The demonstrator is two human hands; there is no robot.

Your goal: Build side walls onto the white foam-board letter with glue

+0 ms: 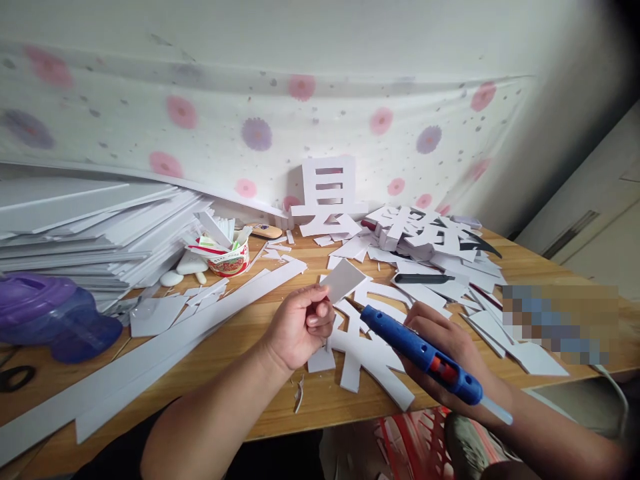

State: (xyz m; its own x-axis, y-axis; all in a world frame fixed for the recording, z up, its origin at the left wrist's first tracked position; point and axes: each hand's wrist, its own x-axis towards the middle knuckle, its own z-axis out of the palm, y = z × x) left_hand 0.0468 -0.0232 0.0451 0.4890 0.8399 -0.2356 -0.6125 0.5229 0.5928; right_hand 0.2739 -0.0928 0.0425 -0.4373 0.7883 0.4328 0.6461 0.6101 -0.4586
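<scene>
My left hand (pixel 303 323) pinches a small pale foam board piece (pixel 344 280) by its lower left corner, above the table. In my right hand (pixel 445 340) is a blue hot glue gun (pixel 420 353); its nozzle points up and left, close to the foam piece, and a clear glue stick (pixel 495 408) sticks out of its rear. Whether the nozzle touches the piece I cannot tell. Beneath both hands lies a large white cut-out character (pixel 370 360), partly covered by them. A small white scrap (pixel 321 360) lies at its left side.
Stacked white boards (pixel 75 227) and a purple-blue bottle (pixel 60 317) stand at left, near long white strips (pixel 200 333). A cup of scraps (pixel 230 260) sits behind. A white character (pixel 327 193) leans on the wall; cut-outs (pixel 415 233) and a black cutter (pixel 423 279) lie right.
</scene>
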